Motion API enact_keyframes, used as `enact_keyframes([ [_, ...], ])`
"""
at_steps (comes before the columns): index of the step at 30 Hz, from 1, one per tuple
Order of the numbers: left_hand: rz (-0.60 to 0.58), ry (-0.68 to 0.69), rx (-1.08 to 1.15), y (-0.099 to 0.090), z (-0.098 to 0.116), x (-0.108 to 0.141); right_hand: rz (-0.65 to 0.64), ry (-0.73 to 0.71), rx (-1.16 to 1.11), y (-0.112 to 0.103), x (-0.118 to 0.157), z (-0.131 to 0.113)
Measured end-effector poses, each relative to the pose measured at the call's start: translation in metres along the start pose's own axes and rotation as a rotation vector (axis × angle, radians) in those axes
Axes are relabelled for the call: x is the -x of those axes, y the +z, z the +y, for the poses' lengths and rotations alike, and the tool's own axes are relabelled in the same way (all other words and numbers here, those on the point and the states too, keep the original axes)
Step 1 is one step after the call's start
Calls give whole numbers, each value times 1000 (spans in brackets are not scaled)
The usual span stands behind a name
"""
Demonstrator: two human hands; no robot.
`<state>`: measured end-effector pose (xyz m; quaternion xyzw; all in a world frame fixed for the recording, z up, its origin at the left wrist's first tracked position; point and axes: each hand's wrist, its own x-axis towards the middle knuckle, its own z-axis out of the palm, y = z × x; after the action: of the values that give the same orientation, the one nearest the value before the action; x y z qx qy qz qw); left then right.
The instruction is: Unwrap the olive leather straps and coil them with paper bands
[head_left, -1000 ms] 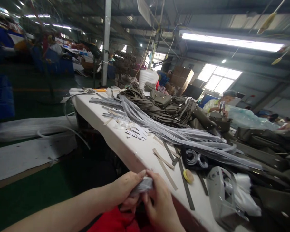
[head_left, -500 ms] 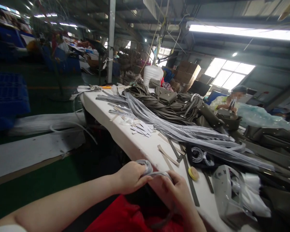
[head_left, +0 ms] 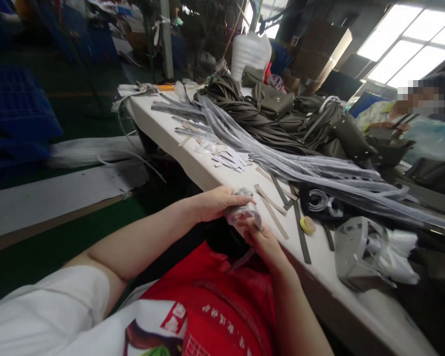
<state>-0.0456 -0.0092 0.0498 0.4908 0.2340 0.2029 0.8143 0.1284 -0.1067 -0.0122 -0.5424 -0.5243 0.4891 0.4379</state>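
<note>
A coiled grey strap in clear plastic point(head_left: 247, 213) is held between my two hands, just off the table's near edge. My left hand point(head_left: 219, 201) grips the coil from the left, with its thumb laid across the upper part. From the lower right my right hand point(head_left: 264, 241) pinches the coil, its fingers bent against the wrapped layers. A loose tail of the strap point(head_left: 242, 261) hangs below my right hand, over the red apron point(head_left: 222, 296). Similar plastic-covered straps point(head_left: 282, 165) lie in a long bundle across the table point(head_left: 200, 170).
Tan and dark strips point(head_left: 272, 200), white paper slips point(head_left: 232, 159) and a yellow tape roll point(head_left: 307, 225) lie near my hands. To the right are two wrapped coils point(head_left: 324, 202) and a white dispenser point(head_left: 356, 252). Dark straps and bags point(head_left: 274, 101) are piled behind. A co-worker point(head_left: 396, 111) sits across.
My view has tilted down, so more of the apron shows. Both hands have come closer together, and the strap stretched between them is now gathered into a compact coil.
</note>
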Motion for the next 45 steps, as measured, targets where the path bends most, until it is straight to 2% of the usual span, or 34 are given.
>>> enact_keyframes([
  [3,-125,-108,-208,-1,-4,1,209,-56,-141,-13,-3,-16],
  [5,-243,-203,-292,-1,-13,2,278,-66,-165,-23,-5,-25],
  [9,-464,-341,-323,-1,-36,3,291,-5,-158,-31,-6,-31],
  [14,-497,-321,-267,-2,-55,3,265,1,-117,-33,-3,-27],
  [17,-411,-223,-106,-5,-51,6,244,0,-50,-40,-4,-19],
  [20,-305,-140,125,-7,-34,7,160,48,30,-38,-6,-4],
  [23,-215,-58,280,-6,-10,3,29,95,70,-11,-5,11],
  [25,-79,101,319,-5,3,-3,-47,112,105,19,1,14],
  [27,126,341,225,-5,7,-11,-136,93,114,46,11,11],
  [28,228,455,101,-6,6,-14,-172,83,98,55,17,6],
  [30,349,581,-293,-8,-3,-16,-142,53,54,59,26,-8],
  [31,358,592,-526,-9,-9,-15,-86,37,41,54,28,-16],
  [34,234,555,-1078,-8,-28,-4,73,-9,150,16,27,-39],
  [35,178,543,-1173,-7,-32,0,62,-15,229,2,25,-44],
  [37,54,476,-1205,-3,-37,6,-13,-26,390,-24,20,-48],
  [39,-46,299,-1039,-1,-38,7,-62,-58,543,-39,16,-43],
  [41,-120,89,-728,-1,-38,5,-38,-100,667,-43,15,-34],
  [43,-198,-70,-394,-2,-39,2,16,-124,702,-37,15,-22],
  [45,-293,-136,-134,-4,-40,0,96,-149,634,-23,17,-12],
])
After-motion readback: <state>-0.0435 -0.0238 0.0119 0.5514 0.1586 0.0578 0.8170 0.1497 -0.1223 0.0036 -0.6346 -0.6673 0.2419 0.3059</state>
